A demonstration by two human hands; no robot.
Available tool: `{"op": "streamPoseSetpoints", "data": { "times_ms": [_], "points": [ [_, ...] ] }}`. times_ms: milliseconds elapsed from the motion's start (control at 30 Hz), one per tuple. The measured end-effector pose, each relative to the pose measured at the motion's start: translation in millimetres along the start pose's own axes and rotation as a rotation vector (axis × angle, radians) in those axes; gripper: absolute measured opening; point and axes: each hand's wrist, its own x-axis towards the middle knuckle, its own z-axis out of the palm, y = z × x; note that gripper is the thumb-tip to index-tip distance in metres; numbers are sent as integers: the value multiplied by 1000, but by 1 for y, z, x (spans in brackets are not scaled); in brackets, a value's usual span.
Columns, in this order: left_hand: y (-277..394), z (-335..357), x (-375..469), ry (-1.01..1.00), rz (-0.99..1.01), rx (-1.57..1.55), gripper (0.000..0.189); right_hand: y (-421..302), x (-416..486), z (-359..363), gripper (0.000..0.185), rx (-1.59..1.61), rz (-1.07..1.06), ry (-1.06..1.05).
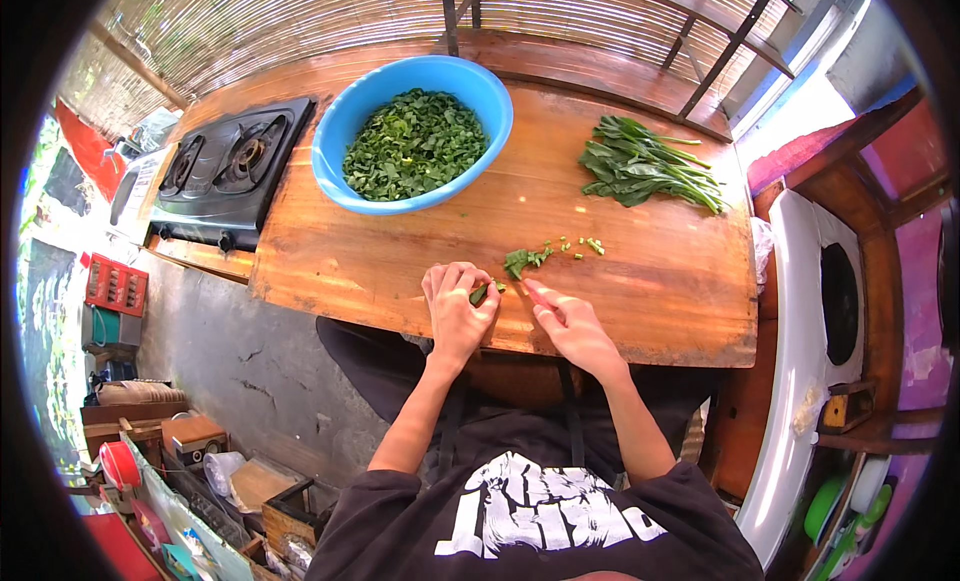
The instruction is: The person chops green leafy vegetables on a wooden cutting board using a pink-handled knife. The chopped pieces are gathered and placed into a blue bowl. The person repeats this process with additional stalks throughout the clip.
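My left hand [459, 305] holds a small bunch of green leaves [478, 293] down on the wooden table [360, 258], near its front edge. Just to the right, my right hand [574, 329] is closed around a knife's pinkish-red handle [538, 296]; the blade is hard to make out. Cut leaf pieces [525, 260] and short stem bits [595, 245] lie beyond both hands. A bundle of uncut leafy greens [645, 164] rests at the back right, stems pointing right. Chopped greens [416, 146] partly fill a blue plastic basin [330, 161] at the back.
A black two-burner gas stove [232, 168] stands left of the basin. A wooden rack [585, 70] runs along the back by a slatted bamboo screen [300, 18]. At right is a white appliance [795, 281]. A red crate [116, 284] and boxes sit at far left.
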Motion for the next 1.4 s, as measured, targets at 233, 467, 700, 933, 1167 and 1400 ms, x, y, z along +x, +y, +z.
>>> {"op": "streamPoseSetpoints", "data": {
  "times_ms": [233, 467, 700, 933, 1167, 1400],
  "points": [
    [2, -5, -2, -47, 41, -7, 11, 4, -9, -8, 46, 35, -13, 107],
    [6, -5, -11, -3, -67, 9, 11, 5, -15, 0, 45, 65, -88, 61],
    [7, -10, 2, -91, -65, 74, 11, -9, -15, -3, 42, 76, -58, 7],
    [-15, 7, 32, -117, 32, 146, 9, -1, -16, -4, 45, 119, -83, 37],
    [-14, 11, 20, -127, 56, 123, 9, -8, -9, -3, 47, 71, -47, -21],
    [-9, 14, 14, -28, -163, 90, 13, -7, 0, 5, 45, 82, -55, -31]
  ]
}}
